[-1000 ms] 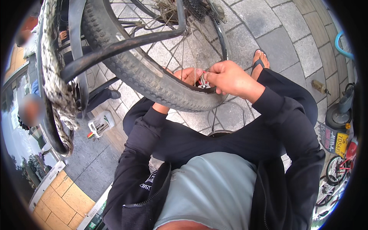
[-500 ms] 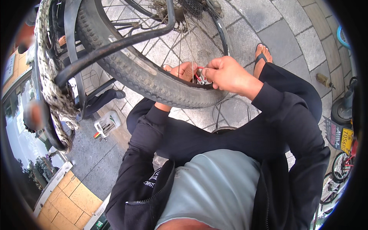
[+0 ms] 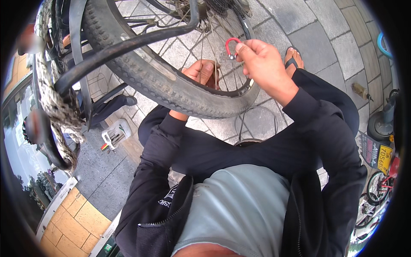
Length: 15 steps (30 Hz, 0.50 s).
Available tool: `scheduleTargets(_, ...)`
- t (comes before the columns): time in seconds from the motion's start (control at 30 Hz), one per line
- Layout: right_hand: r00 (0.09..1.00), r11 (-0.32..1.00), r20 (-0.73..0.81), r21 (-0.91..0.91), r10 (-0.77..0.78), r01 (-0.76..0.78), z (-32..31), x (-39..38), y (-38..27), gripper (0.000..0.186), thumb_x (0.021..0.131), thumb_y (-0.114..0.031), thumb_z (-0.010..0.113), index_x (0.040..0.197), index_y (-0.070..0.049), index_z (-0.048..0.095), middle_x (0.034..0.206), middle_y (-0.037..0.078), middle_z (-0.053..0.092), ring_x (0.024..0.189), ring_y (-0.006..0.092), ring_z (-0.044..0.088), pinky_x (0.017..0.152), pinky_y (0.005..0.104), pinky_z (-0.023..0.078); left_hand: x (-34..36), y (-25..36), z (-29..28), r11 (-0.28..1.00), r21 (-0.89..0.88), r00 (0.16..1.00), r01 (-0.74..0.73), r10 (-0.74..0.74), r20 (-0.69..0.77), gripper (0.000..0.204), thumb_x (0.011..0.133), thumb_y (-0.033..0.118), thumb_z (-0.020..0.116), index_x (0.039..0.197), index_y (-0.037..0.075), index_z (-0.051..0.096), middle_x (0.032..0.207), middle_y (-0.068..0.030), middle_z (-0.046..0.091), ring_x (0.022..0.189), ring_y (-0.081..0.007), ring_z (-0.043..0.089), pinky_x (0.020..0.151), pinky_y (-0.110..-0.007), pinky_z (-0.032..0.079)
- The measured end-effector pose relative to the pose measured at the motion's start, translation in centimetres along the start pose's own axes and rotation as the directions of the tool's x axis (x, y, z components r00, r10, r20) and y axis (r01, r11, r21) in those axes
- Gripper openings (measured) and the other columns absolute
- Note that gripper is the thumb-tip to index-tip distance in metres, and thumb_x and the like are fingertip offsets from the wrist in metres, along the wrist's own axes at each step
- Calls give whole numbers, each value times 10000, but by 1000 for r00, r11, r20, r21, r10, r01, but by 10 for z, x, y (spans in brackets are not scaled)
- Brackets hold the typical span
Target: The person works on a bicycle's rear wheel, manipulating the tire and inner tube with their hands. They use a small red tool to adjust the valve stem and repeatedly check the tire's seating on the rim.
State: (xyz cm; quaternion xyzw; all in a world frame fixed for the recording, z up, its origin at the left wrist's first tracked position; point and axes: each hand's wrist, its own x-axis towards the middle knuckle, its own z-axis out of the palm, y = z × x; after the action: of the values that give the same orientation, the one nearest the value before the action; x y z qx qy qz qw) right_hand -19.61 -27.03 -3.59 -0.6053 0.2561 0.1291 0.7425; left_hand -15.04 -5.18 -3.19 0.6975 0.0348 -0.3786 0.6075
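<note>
Lifted away from the wheel rim since half a second ago, a red, U-shaped piece with a silvery metal end [image 3: 227, 44] is now held up by the right hand [image 3: 264, 64], clear of the rim where it was gripped low beside the other hand before. It is pinched between thumb and fingertips, its curved back pointed away from the body, with thin metal spokes [image 3: 215, 51] seen behind it.

The left hand [image 3: 205, 73] has been left at the inner side of the worn, knobbly black rubber tyre [image 3: 128, 79], by which its back part is hidden. Its fingers are bent and drawn narrow among the spokes just above the rim; whether anything is gripped by them cannot be told.

Across the tyre, a bent black metal tube [image 3: 124, 55] is seen, and at its far left end a black-and-white braided rope [image 3: 48, 81] is bunched. On the grey stone paving [image 3: 317, 40], well apart from both hands, slim tools are contained in a white plastic container [image 3: 122, 127].
</note>
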Motion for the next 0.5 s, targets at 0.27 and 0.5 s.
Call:
scheduleTargets(0.27,970,984,200,82,139,-158,17,-17,-16,267,1012,-265,651,990,-3,698,849,25,708,572,46,547,509,226,435,-7,14,2,986,-166,998,0,-12,-67,276,1069,337,595,984,79,637,761,-1,624,609,-90,578,543,-235,467)
scheduleTargets(0.5,939,966,260,67,225,-250,20,-27,-13,243,1002,-254,672,954,-18,701,846,33,713,553,43,513,503,222,390,-4,6,-12,991,-121,998,66,-64,13,302,1033,388,649,1025,87,675,849,25,640,671,-75,578,605,-223,477)
